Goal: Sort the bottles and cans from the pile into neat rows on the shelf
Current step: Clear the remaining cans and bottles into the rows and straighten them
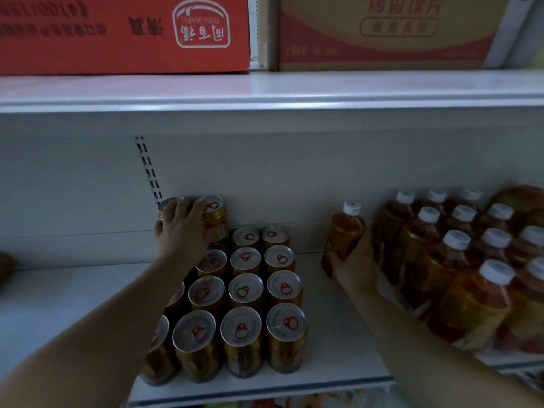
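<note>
Reaching up and forward from the lower left, the left hand [181, 231] is extended on a bare forearm to the back of the shelf [338, 334]; its fingers [198, 208] are spread and curled over the tops of two gold cans [216, 219] that sit raised above the rest, against the white back panel [265, 172]; the thumb wraps the left side of the nearer can; whether these two cans rest on the cans beneath or are being carried cannot be told. Below and in front of that hand, the block of gold cans [245, 290] stands upright in straight rows and columns on the shelf, silver lids with red pull tabs facing up; the leftmost column is partly hidden by the forearm. The right hand [351, 260] comes in from the lower right, arm bare, and is closed around the lower body of an amber bottle [346, 234] with a white cap; the bottle is upright, slightly tilted, standing apart in the gap between the can block and the grouped bottles [459, 260]; whether its base touches the shelf cannot be told. The grouped bottles, same amber liquid and white caps, stand packed in rows at the right, the nearest ones blurred. On the upper shelf [265, 89] a red carton [123, 33] sits at left and a tan and red carton [382, 33] at right, side by side.
</note>
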A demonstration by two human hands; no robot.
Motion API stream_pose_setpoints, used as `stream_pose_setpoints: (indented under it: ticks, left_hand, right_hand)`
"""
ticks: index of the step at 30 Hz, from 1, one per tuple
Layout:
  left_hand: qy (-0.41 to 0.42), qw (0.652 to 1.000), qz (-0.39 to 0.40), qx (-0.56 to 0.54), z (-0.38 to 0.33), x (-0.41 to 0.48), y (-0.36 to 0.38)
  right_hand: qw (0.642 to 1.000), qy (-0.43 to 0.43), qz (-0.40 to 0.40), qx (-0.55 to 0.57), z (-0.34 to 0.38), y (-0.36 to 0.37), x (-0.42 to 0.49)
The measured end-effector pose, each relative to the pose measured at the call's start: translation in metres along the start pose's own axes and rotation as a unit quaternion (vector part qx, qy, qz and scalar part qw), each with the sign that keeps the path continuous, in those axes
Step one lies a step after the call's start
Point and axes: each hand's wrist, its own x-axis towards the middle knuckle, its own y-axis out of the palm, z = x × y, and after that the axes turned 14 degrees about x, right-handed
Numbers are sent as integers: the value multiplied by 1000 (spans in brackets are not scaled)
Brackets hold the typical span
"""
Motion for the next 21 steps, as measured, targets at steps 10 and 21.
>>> stream_pose_setpoints:
  ticks: [10, 21]
  left_hand:
    - [-3, 1000, -10, -10, 0, 0, 2]
    - [0, 1000, -27, -14, 3, 1, 10]
  right_hand:
    - [998, 31, 20, -42, -7, 1, 11]
    - [994, 54, -34, -87, -35, 1, 15]
